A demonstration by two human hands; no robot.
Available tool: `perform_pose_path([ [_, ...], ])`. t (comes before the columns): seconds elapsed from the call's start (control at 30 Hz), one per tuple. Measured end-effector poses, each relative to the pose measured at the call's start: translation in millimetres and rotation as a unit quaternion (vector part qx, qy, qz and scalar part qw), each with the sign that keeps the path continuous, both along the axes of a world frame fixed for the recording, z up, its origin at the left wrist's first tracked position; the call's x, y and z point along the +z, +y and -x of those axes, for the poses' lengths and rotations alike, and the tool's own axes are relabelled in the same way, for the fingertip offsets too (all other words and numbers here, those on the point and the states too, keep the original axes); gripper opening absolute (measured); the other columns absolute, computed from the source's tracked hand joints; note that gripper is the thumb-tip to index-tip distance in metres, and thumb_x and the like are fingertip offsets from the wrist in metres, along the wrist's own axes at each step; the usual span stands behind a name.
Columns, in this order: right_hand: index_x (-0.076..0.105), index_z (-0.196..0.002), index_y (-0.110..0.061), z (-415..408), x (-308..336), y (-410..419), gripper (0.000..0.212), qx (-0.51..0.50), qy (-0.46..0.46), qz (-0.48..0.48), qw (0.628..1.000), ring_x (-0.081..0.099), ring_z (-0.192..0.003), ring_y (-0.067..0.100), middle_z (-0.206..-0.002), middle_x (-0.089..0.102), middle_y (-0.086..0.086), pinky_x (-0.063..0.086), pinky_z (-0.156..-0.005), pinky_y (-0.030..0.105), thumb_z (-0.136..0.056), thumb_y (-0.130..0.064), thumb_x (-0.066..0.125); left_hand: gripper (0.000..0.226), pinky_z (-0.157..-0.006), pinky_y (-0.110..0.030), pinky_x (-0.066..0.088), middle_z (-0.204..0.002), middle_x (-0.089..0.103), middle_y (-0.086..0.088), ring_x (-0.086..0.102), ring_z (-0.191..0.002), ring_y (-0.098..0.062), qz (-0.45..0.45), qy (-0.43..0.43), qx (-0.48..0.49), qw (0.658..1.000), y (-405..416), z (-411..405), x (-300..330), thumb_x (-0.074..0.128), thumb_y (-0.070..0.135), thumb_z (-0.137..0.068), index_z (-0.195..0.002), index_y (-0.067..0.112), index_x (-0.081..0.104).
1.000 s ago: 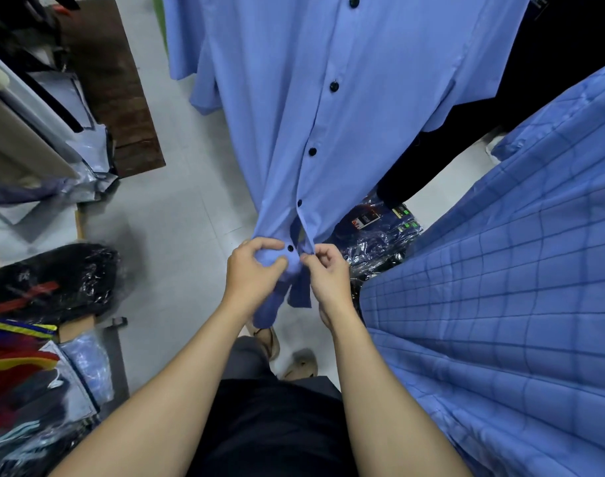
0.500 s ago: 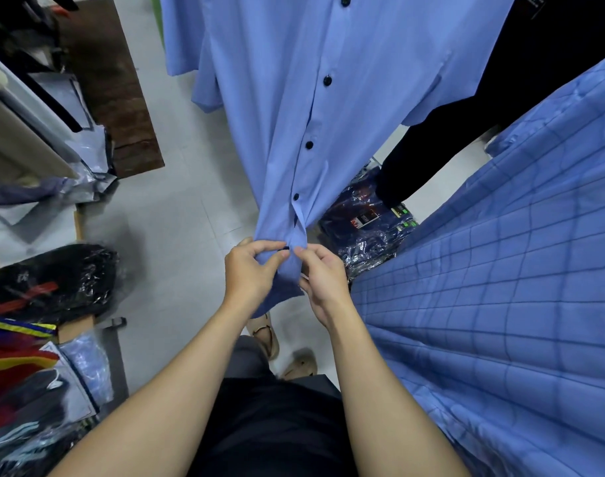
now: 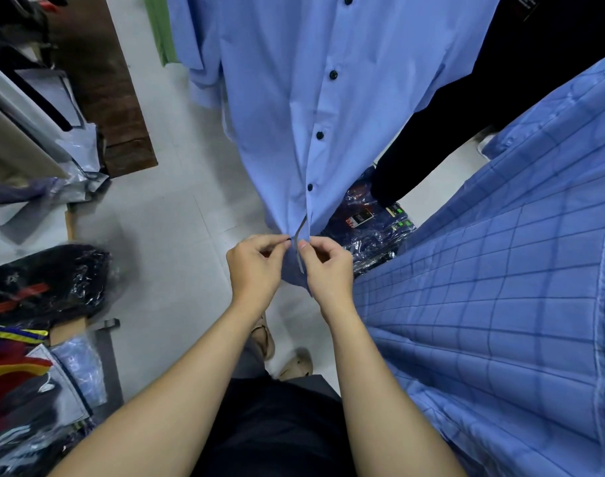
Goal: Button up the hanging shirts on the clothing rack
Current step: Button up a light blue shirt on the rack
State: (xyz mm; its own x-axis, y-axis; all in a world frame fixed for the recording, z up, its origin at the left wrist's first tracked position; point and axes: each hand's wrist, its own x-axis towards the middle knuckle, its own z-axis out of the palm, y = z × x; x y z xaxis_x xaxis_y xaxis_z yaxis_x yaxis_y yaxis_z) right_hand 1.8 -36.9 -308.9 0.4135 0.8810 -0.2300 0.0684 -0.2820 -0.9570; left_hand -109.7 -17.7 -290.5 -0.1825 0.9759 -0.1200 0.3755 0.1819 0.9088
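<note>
Both hands are pinching the bottom hem of the hanging plain light-blue dark-buttoned shirt (image 3: 277, 108), left grip (image 3: 256, 266) grasping the button edge, right grip (image 3: 328, 266) grasping the placket edge.

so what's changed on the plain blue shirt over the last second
Both hands, left and right, kept pinching the two front edges at the hem of the plain blue shirt. The loose flap that hung open below the last button has been drawn in, leaving only a narrow slit. The upper buttons stay fastened; the checked shirt is unchanged.
</note>
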Motion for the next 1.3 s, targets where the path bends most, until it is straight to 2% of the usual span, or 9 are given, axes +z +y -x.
perform_pose_path([
  [0.1, 0.073, -0.081, -0.028, 0, 4, 0, 0.017, 0.024, -0.037, -0.016, 0.999, 0.065, -0.073, 0.005, -0.074, 0.072, -0.012, 0.050, -0.070, 0.019, -0.089, -0.014, 0.068, 0.009, -0.075, -0.013, 0.052, -0.085, 0.076, 0.007, 0.071, -0.081, -0.003, 0.067, -0.075, 0.022, 0.995, 3, -3, 3, 0.075, 0.013, -0.084, -0.089, 0.019, 0.079],
  [0.23, 0.077, -0.092, -0.016, 1, 4, 0, 0.011, 0.019, -0.063, 0.000, 0.998, 0.067, -0.080, 0.009, -0.087, 0.075, -0.001, 0.050, -0.072, 0.016, -0.090, -0.015, 0.067, 0.011, -0.081, -0.023, 0.055, -0.085, 0.076, 0.007, 0.072, -0.085, -0.007, 0.081, -0.089, -0.010, 0.993, 6, -4, 3, 0.074, 0.010, -0.085, -0.088, 0.020, 0.078],
  [0.37, 0.077, -0.099, -0.012, 2, 6, 2, 0.016, 0.014, -0.041, 0.020, 0.999, 0.066, -0.089, 0.012, -0.099, 0.073, 0.003, 0.053, -0.082, 0.028, -0.090, -0.012, 0.064, 0.012, -0.083, -0.024, 0.055, -0.088, 0.076, 0.006, 0.071, -0.086, -0.007, 0.094, -0.079, -0.030, 0.992, 8, -4, 1, 0.071, 0.010, -0.087, -0.093, 0.017, 0.078],
  [0.57, 0.076, -0.087, -0.044, 2, 7, 5, 0.024, 0.054, 0.012, 0.020, 0.998, 0.070, -0.099, 0.017, -0.101, 0.074, -0.002, 0.056, -0.092, 0.046, -0.084, -0.025, 0.060, 0.015, -0.071, -0.016, 0.052, -0.083, 0.075, 0.005, 0.070, -0.075, -0.003, 0.084, -0.077, -0.024, 0.993, 14, -4, 9, 0.071, 0.008, -0.087, -0.088, 0.024, 0.074],
  [0.67, 0.078, -0.088, -0.039, 0, 5, 8, 0.023, 0.053, -0.003, 0.014, 0.999, 0.072, -0.093, 0.019, -0.092, 0.077, -0.002, 0.057, -0.088, 0.048, -0.085, -0.022, 0.062, 0.015, -0.074, -0.022, 0.056, -0.080, 0.074, 0.005, 0.070, -0.076, -0.007, 0.085, -0.069, -0.024, 0.994, 16, -4, 9, 0.071, 0.009, -0.086, -0.082, 0.024, 0.069],
  [0.8, 0.078, -0.091, -0.014, -2, 6, 9, 0.012, 0.038, -0.033, 0.003, 0.999, 0.072, -0.083, 0.019, -0.085, 0.076, 0.002, 0.058, -0.082, 0.041, -0.088, -0.008, 0.068, 0.006, -0.082, -0.032, 0.058, -0.079, 0.074, 0.005, 0.071, -0.081, -0.012, 0.114, -0.090, -0.036, 0.989, 18, -5, 9, 0.070, 0.019, -0.086, -0.081, 0.021, 0.072],
  [0.9, 0.077, -0.085, -0.013, -3, 7, 10, 0.010, 0.044, -0.092, -0.009, 0.995, 0.067, -0.077, 0.015, -0.083, 0.072, 0.005, 0.055, -0.073, 0.028, -0.088, -0.008, 0.068, 0.016, -0.081, -0.032, 0.058, -0.079, 0.074, 0.002, 0.071, -0.081, -0.015, 0.128, -0.095, -0.047, 0.986, 20, -5, 8, 0.078, 0.032, -0.081, -0.083, 0.018, 0.071],
  [1.13, 0.077, -0.084, -0.015, -3, 5, 11, 0.006, 0.041, -0.090, -0.025, 0.995, 0.067, -0.076, 0.009, -0.082, 0.072, 0.001, 0.051, -0.071, 0.016, -0.086, -0.013, 0.072, 0.011, -0.090, -0.048, 0.057, -0.083, 0.075, -0.012, 0.071, -0.091, -0.034, 0.160, -0.161, -0.031, 0.973, 29, -5, 5, 0.074, 0.014, -0.086, -0.075, 0.016, 0.073],
  [1.3, 0.078, -0.083, -0.015, -7, -1, 17, 0.006, 0.028, 0.032, 0.026, 0.999, 0.072, -0.083, 0.028, -0.079, 0.075, 0.004, 0.058, -0.083, 0.050, -0.084, -0.017, 0.072, 0.008, -0.084, -0.042, 0.059, -0.082, 0.074, -0.016, 0.070, -0.078, -0.027, 0.158, -0.172, -0.030, 0.972, 32, -1, 4, 0.074, 0.010, -0.086, -0.079, 0.009, 0.071],
])
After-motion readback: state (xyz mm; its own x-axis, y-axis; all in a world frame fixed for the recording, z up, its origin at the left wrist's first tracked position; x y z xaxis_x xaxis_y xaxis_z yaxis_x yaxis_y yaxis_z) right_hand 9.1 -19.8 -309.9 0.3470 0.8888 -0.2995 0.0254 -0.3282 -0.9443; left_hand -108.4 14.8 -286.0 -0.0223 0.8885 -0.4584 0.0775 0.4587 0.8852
